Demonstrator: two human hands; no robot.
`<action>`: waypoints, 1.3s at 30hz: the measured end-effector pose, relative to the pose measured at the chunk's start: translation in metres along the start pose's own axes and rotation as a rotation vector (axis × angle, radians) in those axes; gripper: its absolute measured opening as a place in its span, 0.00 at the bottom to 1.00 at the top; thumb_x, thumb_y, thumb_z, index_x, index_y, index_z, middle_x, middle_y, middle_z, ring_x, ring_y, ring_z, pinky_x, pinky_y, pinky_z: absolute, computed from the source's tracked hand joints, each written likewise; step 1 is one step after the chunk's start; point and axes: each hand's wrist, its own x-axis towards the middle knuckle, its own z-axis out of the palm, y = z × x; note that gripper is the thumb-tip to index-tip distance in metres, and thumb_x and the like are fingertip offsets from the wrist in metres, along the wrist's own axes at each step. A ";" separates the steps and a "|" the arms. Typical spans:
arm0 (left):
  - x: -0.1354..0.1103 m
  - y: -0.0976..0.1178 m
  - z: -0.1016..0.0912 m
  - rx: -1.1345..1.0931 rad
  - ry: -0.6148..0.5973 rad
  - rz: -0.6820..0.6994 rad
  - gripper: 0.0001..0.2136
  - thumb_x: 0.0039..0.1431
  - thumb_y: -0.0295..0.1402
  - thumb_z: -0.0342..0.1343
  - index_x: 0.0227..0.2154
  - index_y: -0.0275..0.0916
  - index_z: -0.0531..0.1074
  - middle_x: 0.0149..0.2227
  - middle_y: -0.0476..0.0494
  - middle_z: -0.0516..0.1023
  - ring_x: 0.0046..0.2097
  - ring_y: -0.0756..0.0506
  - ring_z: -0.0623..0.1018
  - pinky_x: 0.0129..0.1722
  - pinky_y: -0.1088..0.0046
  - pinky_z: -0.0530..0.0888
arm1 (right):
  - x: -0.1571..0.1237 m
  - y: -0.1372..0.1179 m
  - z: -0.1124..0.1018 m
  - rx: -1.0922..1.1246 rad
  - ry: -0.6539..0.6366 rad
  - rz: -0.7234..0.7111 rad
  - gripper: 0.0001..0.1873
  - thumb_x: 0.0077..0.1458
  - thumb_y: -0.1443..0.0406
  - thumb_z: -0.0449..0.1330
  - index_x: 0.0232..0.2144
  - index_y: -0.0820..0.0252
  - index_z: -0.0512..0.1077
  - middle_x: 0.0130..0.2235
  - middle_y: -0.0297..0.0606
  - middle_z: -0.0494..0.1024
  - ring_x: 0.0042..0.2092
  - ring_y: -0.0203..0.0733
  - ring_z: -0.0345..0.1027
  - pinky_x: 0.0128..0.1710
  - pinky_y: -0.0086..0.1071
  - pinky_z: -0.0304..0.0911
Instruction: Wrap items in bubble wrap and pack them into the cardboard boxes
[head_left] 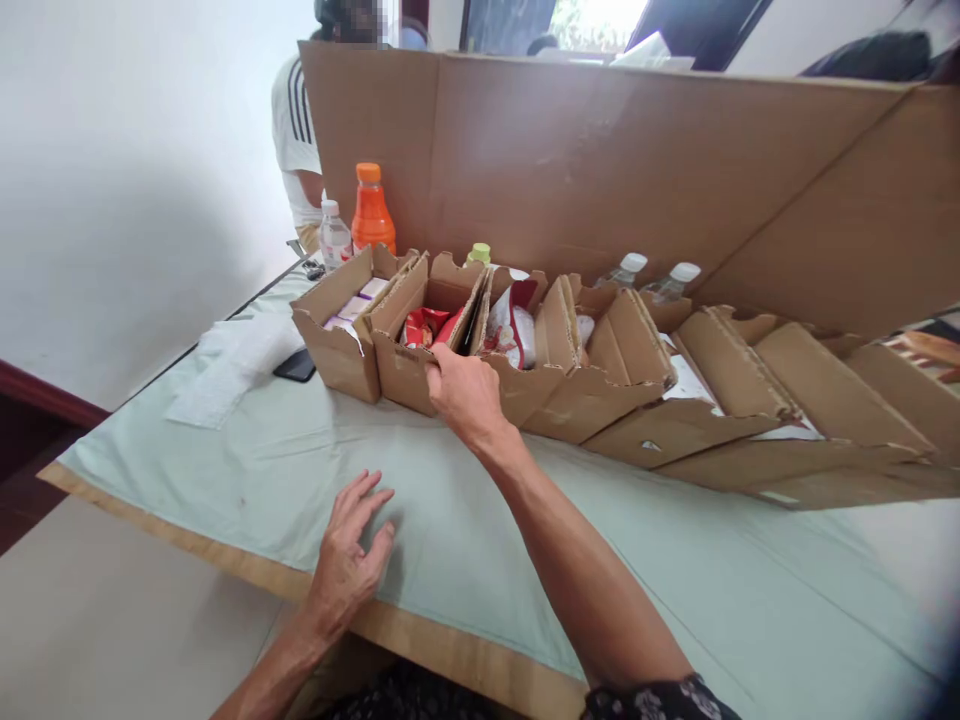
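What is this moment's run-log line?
right hand: grips front rim of cardboard box | box: red packets inside | left hand: flat on green cloth

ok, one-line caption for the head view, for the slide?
Right hand holds the front wall of a cardboard box containing red packets; left hand rests flat on the table.

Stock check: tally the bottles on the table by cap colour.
White-capped bottles: 3
Orange-capped bottle: 1
Yellow-green-capped bottle: 1
Total: 5
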 end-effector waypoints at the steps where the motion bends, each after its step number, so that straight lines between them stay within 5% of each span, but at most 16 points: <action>1: -0.001 0.000 -0.003 -0.015 0.010 -0.011 0.13 0.63 0.33 0.56 0.47 0.43 0.81 0.59 0.36 0.79 0.63 0.34 0.76 0.61 0.46 0.77 | -0.001 -0.002 0.001 -0.017 0.003 0.001 0.13 0.66 0.66 0.55 0.45 0.57 0.79 0.36 0.46 0.85 0.38 0.52 0.78 0.37 0.37 0.63; 4: -0.001 0.000 -0.016 -0.066 0.057 -0.110 0.15 0.64 0.35 0.55 0.52 0.42 0.78 0.62 0.35 0.76 0.64 0.34 0.74 0.63 0.46 0.74 | -0.033 -0.002 0.004 0.028 0.047 -0.101 0.13 0.67 0.66 0.54 0.40 0.56 0.79 0.35 0.44 0.85 0.37 0.50 0.79 0.35 0.36 0.63; 10: 0.011 0.002 -0.044 -0.217 0.187 -0.334 0.27 0.61 0.39 0.60 0.62 0.39 0.68 0.64 0.33 0.73 0.62 0.34 0.76 0.63 0.49 0.72 | -0.163 0.035 -0.023 0.245 0.158 -0.279 0.14 0.65 0.68 0.55 0.41 0.52 0.81 0.36 0.36 0.87 0.33 0.46 0.81 0.34 0.37 0.72; 13: 0.014 0.011 -0.043 -0.287 0.175 -0.252 0.27 0.57 0.40 0.62 0.59 0.39 0.69 0.60 0.35 0.75 0.62 0.35 0.75 0.62 0.55 0.73 | -0.217 0.075 -0.042 0.373 0.288 -0.038 0.12 0.63 0.65 0.60 0.45 0.45 0.81 0.40 0.33 0.87 0.38 0.45 0.83 0.39 0.36 0.77; 16: 0.008 0.025 -0.034 -0.268 0.055 -0.226 0.18 0.55 0.39 0.62 0.47 0.39 0.73 0.44 0.42 0.80 0.49 0.39 0.80 0.52 0.62 0.78 | -0.264 0.112 -0.049 0.493 0.431 0.301 0.19 0.62 0.61 0.64 0.55 0.41 0.78 0.46 0.34 0.86 0.42 0.45 0.83 0.41 0.36 0.78; 21: -0.015 0.041 -0.029 -0.196 -0.246 -0.244 0.08 0.51 0.39 0.59 0.30 0.41 0.71 0.29 0.47 0.76 0.32 0.43 0.76 0.33 0.68 0.76 | -0.329 0.133 -0.018 0.736 0.261 0.306 0.41 0.54 0.46 0.68 0.67 0.49 0.68 0.63 0.48 0.76 0.56 0.58 0.78 0.50 0.44 0.78; 25: -0.021 0.049 -0.020 -0.265 -0.246 -0.250 0.10 0.53 0.38 0.59 0.37 0.41 0.71 0.34 0.46 0.78 0.36 0.42 0.78 0.37 0.66 0.76 | -0.331 0.122 0.013 0.619 0.200 0.349 0.39 0.51 0.44 0.69 0.58 0.59 0.75 0.52 0.51 0.82 0.55 0.63 0.76 0.53 0.52 0.76; 29: 0.002 0.072 0.020 -0.341 -0.276 -0.172 0.13 0.56 0.35 0.59 0.44 0.44 0.71 0.41 0.45 0.79 0.44 0.40 0.79 0.45 0.62 0.77 | -0.296 0.140 -0.001 0.524 0.317 0.369 0.22 0.57 0.49 0.65 0.47 0.56 0.78 0.46 0.46 0.83 0.52 0.57 0.77 0.58 0.50 0.70; 34: 0.044 0.098 0.071 -0.347 -0.466 -0.021 0.30 0.55 0.34 0.60 0.63 0.38 0.67 0.58 0.34 0.77 0.52 0.34 0.80 0.48 0.58 0.79 | -0.261 0.185 -0.031 0.277 0.474 0.635 0.41 0.49 0.37 0.61 0.51 0.65 0.77 0.46 0.54 0.83 0.48 0.64 0.78 0.53 0.59 0.69; 37: 0.051 0.082 0.065 -0.186 -0.429 0.077 0.34 0.53 0.32 0.62 0.65 0.40 0.68 0.60 0.34 0.78 0.55 0.35 0.80 0.51 0.57 0.80 | -0.272 0.196 -0.019 0.254 0.420 0.741 0.41 0.53 0.39 0.56 0.56 0.62 0.76 0.50 0.53 0.83 0.49 0.63 0.78 0.54 0.58 0.69; 39: 0.054 0.057 0.040 -0.065 -0.323 0.084 0.27 0.55 0.32 0.61 0.59 0.42 0.74 0.60 0.36 0.78 0.59 0.34 0.79 0.58 0.55 0.77 | -0.290 0.199 -0.001 0.276 0.360 0.761 0.37 0.56 0.41 0.57 0.57 0.60 0.76 0.51 0.52 0.84 0.51 0.63 0.78 0.55 0.58 0.70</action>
